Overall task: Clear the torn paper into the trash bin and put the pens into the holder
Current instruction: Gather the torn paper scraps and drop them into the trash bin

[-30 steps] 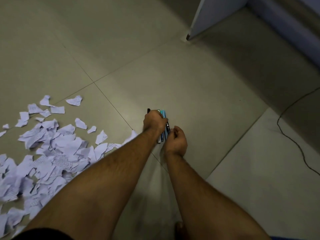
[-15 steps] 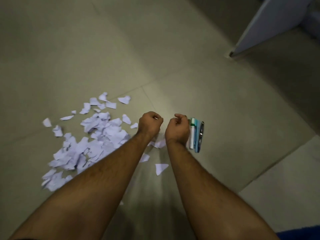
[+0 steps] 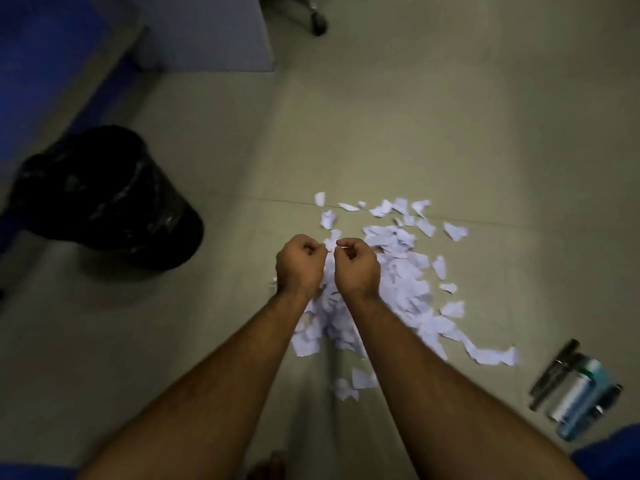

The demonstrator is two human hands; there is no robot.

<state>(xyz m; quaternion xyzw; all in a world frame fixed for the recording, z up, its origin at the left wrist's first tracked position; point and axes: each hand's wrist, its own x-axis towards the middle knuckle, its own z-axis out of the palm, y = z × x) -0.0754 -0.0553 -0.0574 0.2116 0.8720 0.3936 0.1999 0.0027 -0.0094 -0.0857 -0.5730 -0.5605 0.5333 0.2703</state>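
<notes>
Head view shows the heap of torn white paper scraps (image 3: 391, 289) on the tiled floor, the black-lined round trash bin (image 3: 104, 202) well to its left. Best to scoop from both sides, pressing scraps together. Left hand (image 3: 300, 263) and right hand (image 3: 356, 265) hover above, fingers curled, apparently empty.

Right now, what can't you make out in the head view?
- Trash bin: its inside is too dark to show any contents.
- Pens: blurred near the right edge; exact count unclear.
- Pen holder: not in view.
- Torn paper: partly hidden under both forearms.
- Left hand and right hand: fingers curled, palms face away; whether either grip holds a scrap cannot be told.
</notes>
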